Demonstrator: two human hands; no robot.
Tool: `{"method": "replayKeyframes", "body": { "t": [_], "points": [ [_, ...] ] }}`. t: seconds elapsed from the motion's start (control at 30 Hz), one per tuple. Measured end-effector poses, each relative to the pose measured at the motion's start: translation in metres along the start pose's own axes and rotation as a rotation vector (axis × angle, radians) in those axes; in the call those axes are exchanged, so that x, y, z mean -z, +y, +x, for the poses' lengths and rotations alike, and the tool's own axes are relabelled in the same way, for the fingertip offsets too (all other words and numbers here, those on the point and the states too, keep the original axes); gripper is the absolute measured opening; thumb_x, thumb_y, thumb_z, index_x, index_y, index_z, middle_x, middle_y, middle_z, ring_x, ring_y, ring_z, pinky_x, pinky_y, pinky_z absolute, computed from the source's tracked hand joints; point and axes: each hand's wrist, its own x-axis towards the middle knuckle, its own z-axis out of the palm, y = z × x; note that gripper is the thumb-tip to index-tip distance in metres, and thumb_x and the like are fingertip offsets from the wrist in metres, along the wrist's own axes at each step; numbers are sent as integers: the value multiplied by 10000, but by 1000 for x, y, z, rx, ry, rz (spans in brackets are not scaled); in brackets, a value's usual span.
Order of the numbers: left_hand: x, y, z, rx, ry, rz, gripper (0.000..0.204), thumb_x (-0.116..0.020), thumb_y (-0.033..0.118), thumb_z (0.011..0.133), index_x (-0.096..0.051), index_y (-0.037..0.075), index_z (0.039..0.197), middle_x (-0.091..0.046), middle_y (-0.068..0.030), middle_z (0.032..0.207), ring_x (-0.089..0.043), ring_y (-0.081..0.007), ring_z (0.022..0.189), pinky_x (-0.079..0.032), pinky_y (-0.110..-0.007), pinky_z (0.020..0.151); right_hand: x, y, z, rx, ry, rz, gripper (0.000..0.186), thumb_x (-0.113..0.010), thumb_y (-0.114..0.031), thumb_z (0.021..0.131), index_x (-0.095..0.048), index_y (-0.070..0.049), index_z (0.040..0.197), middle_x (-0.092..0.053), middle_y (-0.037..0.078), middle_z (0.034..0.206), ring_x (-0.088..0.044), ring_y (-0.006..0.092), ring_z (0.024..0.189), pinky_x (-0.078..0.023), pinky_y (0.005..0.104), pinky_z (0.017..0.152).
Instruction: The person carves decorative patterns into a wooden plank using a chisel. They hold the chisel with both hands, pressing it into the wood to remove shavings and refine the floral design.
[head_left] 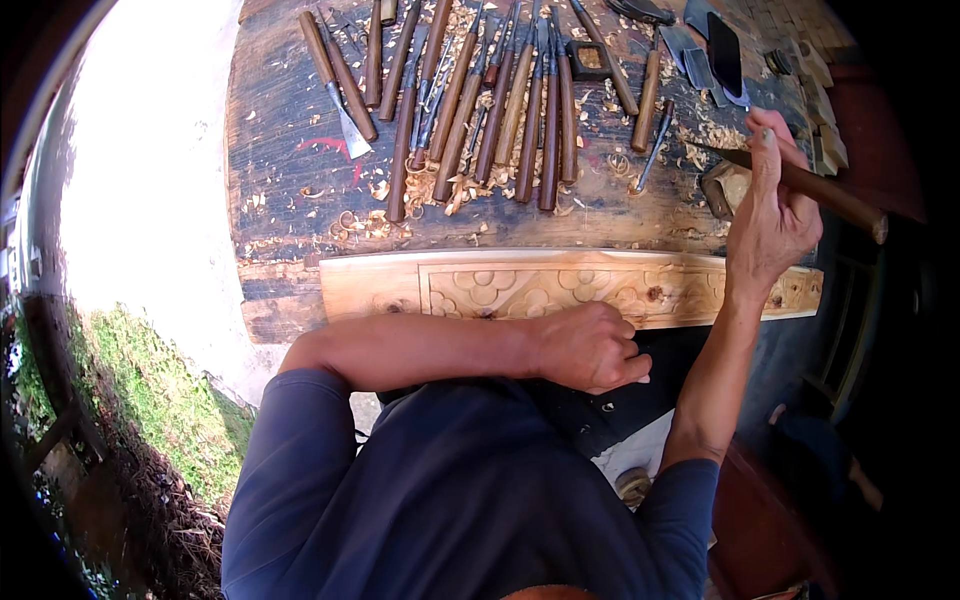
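Note:
My right hand is raised at the right of the head view, closed on a wooden-handled blade tool, its dark blade pointing left. My left hand is closed at the front edge of a pale wooden board carved with petal shapes; what its fingers hold, if anything, is hidden. The board lies along the near edge of a worn workbench. Several wooden-handled chisels and gouges lie beyond it among curled shavings.
A dark phone, grey slips, a small dark square block and a light-brown lump sit on the bench. A reddish wooden seat is at lower right, with part of another person in shadow. Grass borders the left.

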Motion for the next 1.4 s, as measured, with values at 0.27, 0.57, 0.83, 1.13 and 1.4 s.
{"method": "replayKeyframes", "body": {
  "t": [0.27,0.57,0.83,1.13,1.4],
  "points": [
    [39,-6,8,461,-101,-189,145,-786,249,981,-797,108,1014,-769,-75,831,-761,-279,749,-568,-401,622,32,-24,-70,129,-180,-116,119,-759,-60,1053,-729,51,1027,-782,110,940,-677,136,744,-534,257,700],
    [142,-41,-35,638,-188,-539,279,-659,68,1025,-781,-32,1256,-807,-184,1238,-804,-283,1108,-622,-376,962,-21,-74,-127,566,-443,-11,374,-777,-412,969,-694,-58,1054,-763,118,1019,-651,167,684,-464,290,590],
    [155,-48,-25,787,-93,-786,690,-661,491,992,-741,-103,1335,-746,-289,1358,-741,-409,1282,-577,-461,1110,-45,-86,-169,582,-536,237,178,-745,-214,893,-646,-69,861,-638,45,750,-583,132,624,-424,271,571],
    [146,-40,-26,465,-220,-418,659,-755,560,898,-829,-62,1103,-797,-279,1209,-821,-422,1048,-658,-431,851,-55,-83,-183,619,-544,265,420,-728,-449,943,-589,-109,739,-582,26,715,-618,175,635,-491,309,604],
    [146,-46,-30,408,-316,-383,740,-664,669,923,-846,-23,1114,-804,-233,1234,-697,-469,1341,-330,-704,1266,-55,-88,-172,502,-653,472,558,-779,-595,827,-584,-88,701,-544,49,700,-644,226,624,-519,367,550]
  ]
}}
